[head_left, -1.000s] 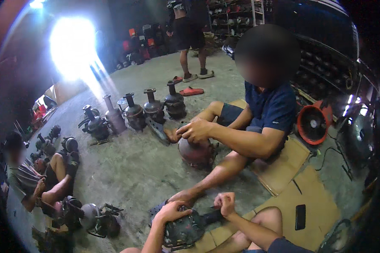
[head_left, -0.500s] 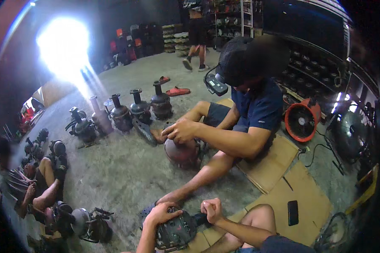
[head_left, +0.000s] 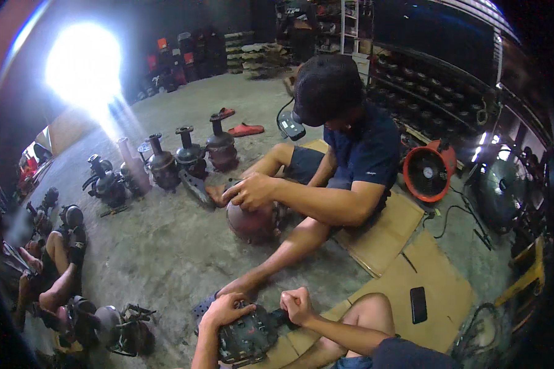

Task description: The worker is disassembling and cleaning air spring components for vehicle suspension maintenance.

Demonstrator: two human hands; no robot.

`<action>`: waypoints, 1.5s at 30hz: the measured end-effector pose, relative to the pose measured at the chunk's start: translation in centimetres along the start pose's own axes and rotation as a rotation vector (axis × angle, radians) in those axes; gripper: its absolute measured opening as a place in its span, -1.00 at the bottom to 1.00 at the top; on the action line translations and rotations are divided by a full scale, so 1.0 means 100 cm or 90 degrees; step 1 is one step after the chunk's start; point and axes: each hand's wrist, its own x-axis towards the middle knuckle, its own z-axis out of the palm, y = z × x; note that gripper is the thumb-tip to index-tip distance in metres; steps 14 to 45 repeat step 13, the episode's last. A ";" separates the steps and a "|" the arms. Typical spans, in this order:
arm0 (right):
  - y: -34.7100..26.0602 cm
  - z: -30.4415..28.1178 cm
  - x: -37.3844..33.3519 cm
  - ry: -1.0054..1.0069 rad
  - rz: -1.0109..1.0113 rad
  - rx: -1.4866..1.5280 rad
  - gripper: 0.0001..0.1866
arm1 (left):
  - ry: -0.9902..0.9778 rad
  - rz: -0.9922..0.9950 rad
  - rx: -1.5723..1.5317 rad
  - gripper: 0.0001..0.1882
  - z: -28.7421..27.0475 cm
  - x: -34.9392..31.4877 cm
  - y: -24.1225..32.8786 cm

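Observation:
A dark, greasy metal housing (head_left: 249,338) with a short neck lies on the floor between my bent leg and a co-worker's foot. My left hand (head_left: 229,311) grips its upper left edge, thumb and fingers curled over it. By the neck, my right hand (head_left: 297,305) is closed in a fist; whatever it may hold is hidden. In front of me a seated co-worker in a dark cap and dark blue shirt has a hand on top of a reddish rounded housing (head_left: 252,221).
Several similar necked housings (head_left: 220,144) stand in a row at the far left. More parts (head_left: 109,329) and another seated person are at left. A phone (head_left: 418,305) lies on cardboard (head_left: 388,320) at right, below an orange fan (head_left: 428,174). Red slippers (head_left: 246,130) lie farther back.
The whole view has shifted slightly, so things sit farther left. My hands keep nearly the same place on the housing. A person in the background has moved, now partly behind the co-worker.

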 end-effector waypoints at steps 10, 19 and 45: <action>0.002 -0.011 -0.009 -0.027 0.004 -0.022 -0.54 | -0.030 -0.004 -0.045 -0.37 0.008 0.006 -0.015; 0.018 -0.008 -0.002 0.018 0.052 0.026 -0.50 | -0.070 -0.009 -0.087 -0.37 0.012 0.014 -0.026; 0.018 -0.008 -0.002 0.018 0.052 0.026 -0.50 | -0.070 -0.009 -0.087 -0.37 0.012 0.014 -0.026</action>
